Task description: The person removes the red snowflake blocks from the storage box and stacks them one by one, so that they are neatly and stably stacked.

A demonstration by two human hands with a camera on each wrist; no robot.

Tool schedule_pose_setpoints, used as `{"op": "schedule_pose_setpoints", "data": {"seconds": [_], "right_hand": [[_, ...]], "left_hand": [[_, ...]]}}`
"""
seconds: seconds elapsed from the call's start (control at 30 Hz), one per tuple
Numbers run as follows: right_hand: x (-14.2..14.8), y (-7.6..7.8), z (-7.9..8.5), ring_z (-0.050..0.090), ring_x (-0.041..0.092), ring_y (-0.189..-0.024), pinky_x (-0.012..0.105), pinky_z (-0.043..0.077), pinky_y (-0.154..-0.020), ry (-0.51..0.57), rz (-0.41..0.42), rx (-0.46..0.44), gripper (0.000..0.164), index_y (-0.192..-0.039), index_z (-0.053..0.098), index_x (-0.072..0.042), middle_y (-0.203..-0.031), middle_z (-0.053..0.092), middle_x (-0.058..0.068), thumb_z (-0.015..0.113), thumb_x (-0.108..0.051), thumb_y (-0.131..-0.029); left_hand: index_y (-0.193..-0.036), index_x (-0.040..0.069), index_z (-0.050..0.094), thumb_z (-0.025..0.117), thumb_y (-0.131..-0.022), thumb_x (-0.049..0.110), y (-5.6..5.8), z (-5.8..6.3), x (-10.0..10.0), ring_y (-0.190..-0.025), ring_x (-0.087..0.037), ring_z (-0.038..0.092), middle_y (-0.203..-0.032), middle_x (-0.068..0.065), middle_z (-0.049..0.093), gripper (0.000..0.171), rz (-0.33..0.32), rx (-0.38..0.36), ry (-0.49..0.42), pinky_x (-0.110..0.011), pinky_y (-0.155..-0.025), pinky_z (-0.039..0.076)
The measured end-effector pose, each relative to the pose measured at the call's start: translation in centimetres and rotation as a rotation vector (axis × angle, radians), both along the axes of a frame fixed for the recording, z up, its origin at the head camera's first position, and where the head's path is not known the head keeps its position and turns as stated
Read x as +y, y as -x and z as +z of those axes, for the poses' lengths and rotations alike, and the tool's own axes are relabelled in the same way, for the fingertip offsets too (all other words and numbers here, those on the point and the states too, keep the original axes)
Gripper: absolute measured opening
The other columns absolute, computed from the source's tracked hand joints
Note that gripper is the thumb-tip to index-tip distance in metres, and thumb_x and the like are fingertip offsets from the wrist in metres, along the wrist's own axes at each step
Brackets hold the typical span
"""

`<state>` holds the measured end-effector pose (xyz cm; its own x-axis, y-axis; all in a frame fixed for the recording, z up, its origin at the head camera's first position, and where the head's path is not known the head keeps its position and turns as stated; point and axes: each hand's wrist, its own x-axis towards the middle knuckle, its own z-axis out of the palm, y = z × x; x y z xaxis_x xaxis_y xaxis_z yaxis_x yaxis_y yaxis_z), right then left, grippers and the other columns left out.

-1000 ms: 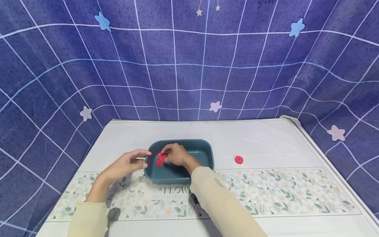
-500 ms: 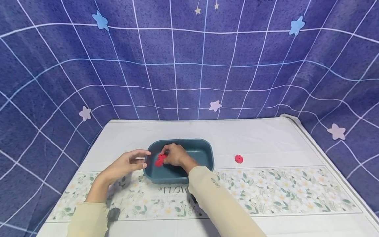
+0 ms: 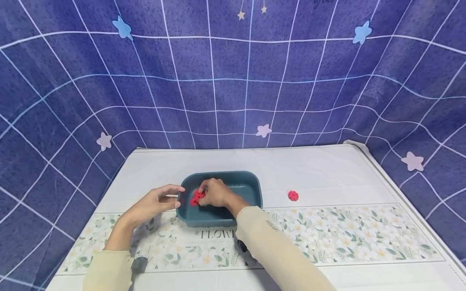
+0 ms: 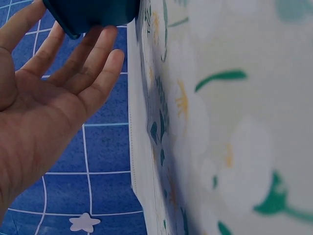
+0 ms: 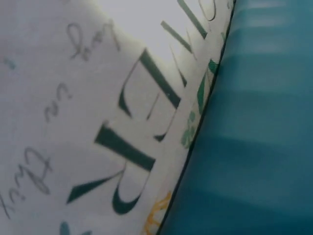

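A dark teal rectangular box (image 3: 244,193) stands on the table. Inside its left end lie red flower-shaped pieces (image 3: 195,199), overlapping one another. My right hand (image 3: 215,192) reaches into the box and pinches one of the red flower-shaped pieces between thumb and fingers; the hand hides part of it. At the box's left end, my left hand (image 3: 154,204) touches the rim with relaxed fingers, thumb apart below. The left wrist view shows the left hand (image 4: 54,93) with fingers extended against the box (image 4: 100,12). Only the box's outer wall (image 5: 254,142) and printed cloth fill the right wrist view.
Another red flower-shaped piece (image 3: 293,196) lies on the white table cover (image 3: 316,169), to the right of the box. A floral printed band (image 3: 342,234) crosses the cover in front. Behind hangs a blue gridded curtain (image 3: 233,93) with stars.
Within the box, the right fingers shift the red pieces slightly, and their overlap looks different. The left hand stays at the box's left end.
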<state>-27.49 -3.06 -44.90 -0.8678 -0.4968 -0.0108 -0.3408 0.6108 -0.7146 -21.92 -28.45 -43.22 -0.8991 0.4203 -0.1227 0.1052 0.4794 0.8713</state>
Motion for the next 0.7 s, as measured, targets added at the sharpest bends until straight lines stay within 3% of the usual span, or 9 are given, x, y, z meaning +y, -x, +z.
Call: {"op": "schedule_pose_setpoints", "data": {"seconds": [0.33,0.7], "right_hand": [[0.1,-0.2,1.0,0.055,0.002,-0.065,0.013,0.047,-0.06,-0.01,0.06,0.121,0.027,-0.099,0.075,-0.011,-0.075,0.066,-0.007,0.086,-0.018,-0.076],[1.6,-0.3,3.0,0.06,0.004,-0.077,0.015,0.05,-0.069,0.024,0.076,0.121,0.025,-0.099,0.075,-0.012,-0.085,0.069,-0.005,0.086,-0.015,-0.077]], "left_hand": [[-0.148,0.012,0.052,0.07,-0.1,0.028,-0.1,0.1,0.0,-0.141,-0.044,0.052,-0.156,-0.02,0.048,0.054,0.002,0.001,-0.012,-0.047,-0.107,0.056],[-0.148,0.009,0.051,0.068,-0.101,0.024,-0.1,0.0,0.1,-0.141,-0.045,0.051,-0.158,-0.021,0.046,0.052,0.0,0.003,-0.013,-0.047,-0.107,0.056]]}}
